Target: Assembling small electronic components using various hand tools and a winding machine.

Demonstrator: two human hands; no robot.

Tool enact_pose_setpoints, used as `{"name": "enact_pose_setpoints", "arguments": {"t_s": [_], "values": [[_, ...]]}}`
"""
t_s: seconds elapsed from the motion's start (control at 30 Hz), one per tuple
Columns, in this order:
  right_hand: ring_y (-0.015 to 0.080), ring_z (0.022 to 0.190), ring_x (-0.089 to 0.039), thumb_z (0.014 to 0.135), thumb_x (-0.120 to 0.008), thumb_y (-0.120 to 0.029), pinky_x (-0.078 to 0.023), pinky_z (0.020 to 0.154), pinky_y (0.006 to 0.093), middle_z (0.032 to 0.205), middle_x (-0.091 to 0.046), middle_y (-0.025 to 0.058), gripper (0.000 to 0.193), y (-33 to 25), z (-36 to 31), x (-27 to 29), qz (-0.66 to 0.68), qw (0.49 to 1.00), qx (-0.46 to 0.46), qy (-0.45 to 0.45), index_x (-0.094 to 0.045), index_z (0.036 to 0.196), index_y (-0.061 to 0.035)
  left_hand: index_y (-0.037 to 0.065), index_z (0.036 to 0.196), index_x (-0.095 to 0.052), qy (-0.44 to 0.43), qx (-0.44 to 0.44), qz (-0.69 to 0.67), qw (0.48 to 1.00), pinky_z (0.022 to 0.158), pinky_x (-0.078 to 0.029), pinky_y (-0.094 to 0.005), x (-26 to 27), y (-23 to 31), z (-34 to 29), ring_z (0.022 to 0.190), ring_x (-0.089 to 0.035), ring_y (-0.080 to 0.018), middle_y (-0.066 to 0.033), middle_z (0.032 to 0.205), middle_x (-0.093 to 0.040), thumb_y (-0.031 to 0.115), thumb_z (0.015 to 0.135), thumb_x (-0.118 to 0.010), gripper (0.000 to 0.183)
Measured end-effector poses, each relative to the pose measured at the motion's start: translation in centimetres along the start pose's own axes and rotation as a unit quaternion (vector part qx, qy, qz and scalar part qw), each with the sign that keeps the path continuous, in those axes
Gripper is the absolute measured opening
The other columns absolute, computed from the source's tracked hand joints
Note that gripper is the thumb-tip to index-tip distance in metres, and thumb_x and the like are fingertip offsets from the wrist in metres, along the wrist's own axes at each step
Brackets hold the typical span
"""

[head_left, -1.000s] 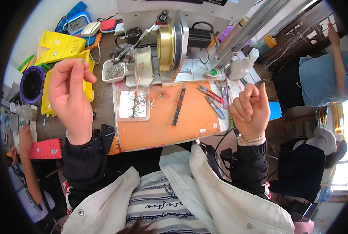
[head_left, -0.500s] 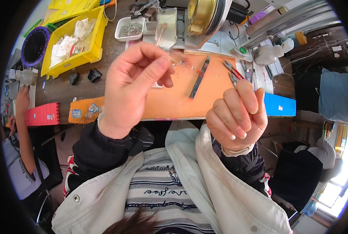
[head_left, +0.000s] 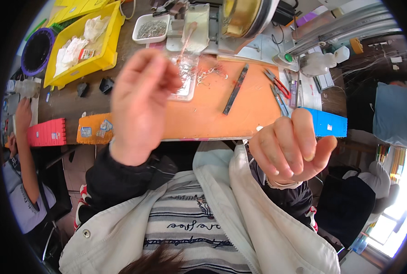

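Observation:
My left hand (head_left: 139,105) is raised over the left part of an orange work mat (head_left: 203,118), beside a small clear tray (head_left: 185,95) of shiny pieces. Motion smears its fingers, so whether they hold anything does not show. Low at the mat's right front edge is my right hand (head_left: 288,146), its fingers loosely curled and the thumb apart from the forefinger; I see nothing in it. Fine reddish threads with small silvery bits (head_left: 211,75) lie beyond. A dark flat bar (head_left: 236,89) rests slantwise on the mat. Red-handled pliers (head_left: 281,87) and blue-handled snips (head_left: 280,101) lie at its right.
A yellow bin (head_left: 87,61) with white cloths stands at the left, near a white dish (head_left: 151,29) of small metal parts. A large spool (head_left: 242,16) and a metal rail (head_left: 336,29) are at the back. Another person's arm (head_left: 25,150) shows far left.
My left hand has moved left and its pinch is now blurred. The right thumb has parted from the forefinger, and that hand has shifted slightly right. The clear tray shows more fully.

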State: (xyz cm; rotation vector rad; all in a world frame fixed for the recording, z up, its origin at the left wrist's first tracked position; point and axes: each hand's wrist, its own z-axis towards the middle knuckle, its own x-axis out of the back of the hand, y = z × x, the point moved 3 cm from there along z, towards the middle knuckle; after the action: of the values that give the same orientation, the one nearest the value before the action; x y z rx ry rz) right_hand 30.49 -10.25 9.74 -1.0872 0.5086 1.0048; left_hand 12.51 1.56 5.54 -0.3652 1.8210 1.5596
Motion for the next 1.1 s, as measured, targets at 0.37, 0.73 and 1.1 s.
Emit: {"name": "enact_pose_setpoints", "arguments": {"t_s": [0.37, 0.73, 1.1], "values": [[0.0062, 0.053, -0.036, 0.102, -0.045, -0.022, -0.034, 0.051, 0.0211, 0.123, -0.061, 0.0108, 0.040, -5.2, -3.1, 4.6, -0.143, 0.939, 0.089, 0.301, -0.049, 0.134, 0.0010, 0.003, 0.098, -0.052, 0.053, -0.193, 0.066, 0.977, 0.073, -0.036, -0.0285, 2.7, 6.0, 0.7, 0.077, -0.041, -0.0129, -0.0029, 0.089, -0.050, 0.012, 0.103, -0.052, 0.010], [0.0025, 0.061, -0.041, 0.095, -0.060, -0.007, -0.036, 0.056, 0.0211, 0.116, -0.060, 0.0040, 0.031, -13.5, 0.1, 9.0, -0.507, 0.705, 0.173, 0.465, -0.056, 0.124, 0.0016, 0.003, 0.102, -0.052, 0.045, -0.279, 0.078, 0.956, 0.073, -0.035, -0.0280, 6.3, 9.8, 0.2, 0.078, -0.041, -0.0111, -0.0026, 0.090, -0.052, 0.013, 0.104, -0.050, 0.011], [0.0048, 0.058, -0.049, 0.088, -0.073, -0.014, -0.042, 0.053, 0.0218, 0.105, -0.062, 0.0054, 0.029, -13.4, 2.4, 12.6, -0.601, 0.623, 0.142, 0.481, -0.061, 0.112, -0.0016, 0.003, 0.095, -0.047, 0.071, -0.288, 0.069, 0.953, 0.072, -0.034, -0.0285, 6.4, 10.7, -0.1, 0.077, -0.036, -0.0121, -0.0017, 0.087, -0.042, 0.012, 0.105, -0.049, 0.013]]}}
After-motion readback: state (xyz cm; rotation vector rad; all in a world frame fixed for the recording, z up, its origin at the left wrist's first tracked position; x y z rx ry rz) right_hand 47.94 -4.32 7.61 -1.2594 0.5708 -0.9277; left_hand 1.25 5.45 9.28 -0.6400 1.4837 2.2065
